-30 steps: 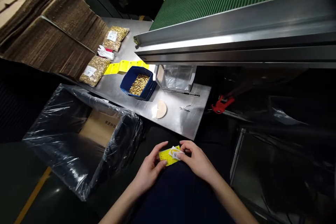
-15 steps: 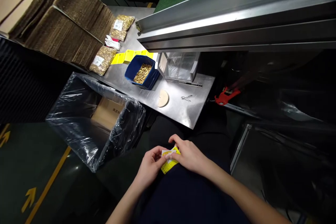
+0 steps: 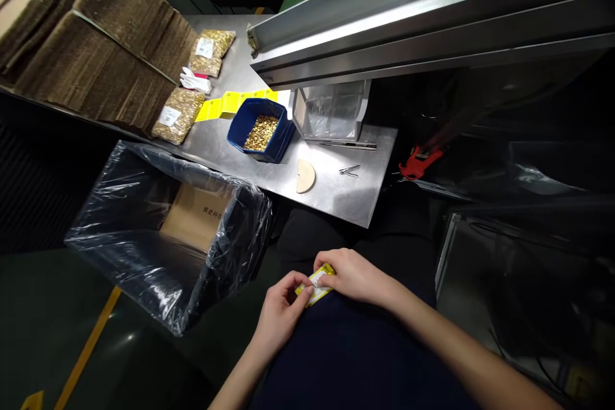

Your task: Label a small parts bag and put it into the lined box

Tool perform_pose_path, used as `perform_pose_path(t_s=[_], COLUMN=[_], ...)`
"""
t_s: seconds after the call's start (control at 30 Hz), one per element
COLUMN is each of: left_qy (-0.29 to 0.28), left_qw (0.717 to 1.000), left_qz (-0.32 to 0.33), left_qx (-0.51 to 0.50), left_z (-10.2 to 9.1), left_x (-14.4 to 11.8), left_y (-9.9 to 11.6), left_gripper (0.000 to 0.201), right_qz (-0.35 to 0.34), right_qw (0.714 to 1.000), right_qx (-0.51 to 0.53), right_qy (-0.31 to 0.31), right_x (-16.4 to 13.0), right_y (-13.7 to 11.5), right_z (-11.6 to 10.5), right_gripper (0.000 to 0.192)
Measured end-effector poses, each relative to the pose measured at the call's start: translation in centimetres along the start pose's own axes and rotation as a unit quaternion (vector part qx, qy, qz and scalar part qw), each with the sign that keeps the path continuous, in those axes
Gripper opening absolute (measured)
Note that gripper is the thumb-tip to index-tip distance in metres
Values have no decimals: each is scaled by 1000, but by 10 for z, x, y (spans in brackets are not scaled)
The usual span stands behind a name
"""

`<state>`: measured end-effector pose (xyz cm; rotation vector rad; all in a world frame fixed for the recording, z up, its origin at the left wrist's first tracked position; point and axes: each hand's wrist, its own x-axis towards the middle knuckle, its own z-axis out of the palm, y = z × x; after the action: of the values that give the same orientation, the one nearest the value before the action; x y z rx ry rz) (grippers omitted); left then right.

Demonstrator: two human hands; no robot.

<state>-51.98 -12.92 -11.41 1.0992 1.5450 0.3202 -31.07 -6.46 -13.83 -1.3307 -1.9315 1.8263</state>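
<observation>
A small yellow-and-white printed card (image 3: 318,293), possibly folded, is held in front of my dark clothing, above my lap. My left hand (image 3: 281,307) pinches its left end between thumb and fingers. At the opposite end, my right hand (image 3: 354,275) grips it with the thumb on top and the fingers curled behind. Parts of the card are hidden under the fingertips. Ahead on the metal table (image 3: 336,202) lie a pale semicircular piece (image 3: 305,177) and a small metal hand tool (image 3: 349,171).
A blue bin (image 3: 283,148) holds small gold-coloured parts, beside a clear-fronted bin (image 3: 331,115). Behind are a yellow label strip (image 3: 230,102), bags of gold parts (image 3: 179,118) and a white glove (image 3: 195,81). Stacked cardboard (image 3: 100,32) and a plastic-lined box (image 3: 144,256) stand left; a metal conveyor frame (image 3: 384,32) juts overhead right.
Between my hands the card has turned: more white and less yellow faces up. My right fingers have curled further round its end. The view has shifted slightly.
</observation>
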Motion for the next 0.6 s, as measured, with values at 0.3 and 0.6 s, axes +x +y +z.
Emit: perform_pose_path(t_s=[0.3, 0.6], left_qy=[20, 46], left_qw=[971, 988], left_qz=[-43, -1], left_qx=[-234, -144], left_z=[15, 13], left_x=[4, 1], left_y=[-11, -5], left_gripper=[35, 33], right_qz=[32, -28], right_qw=[998, 995], right_qx=[42, -65], right_qy=[-21, -67], right_x=[3, 12], right_y=[4, -14], right_z=[-2, -8], right_gripper=[13, 15])
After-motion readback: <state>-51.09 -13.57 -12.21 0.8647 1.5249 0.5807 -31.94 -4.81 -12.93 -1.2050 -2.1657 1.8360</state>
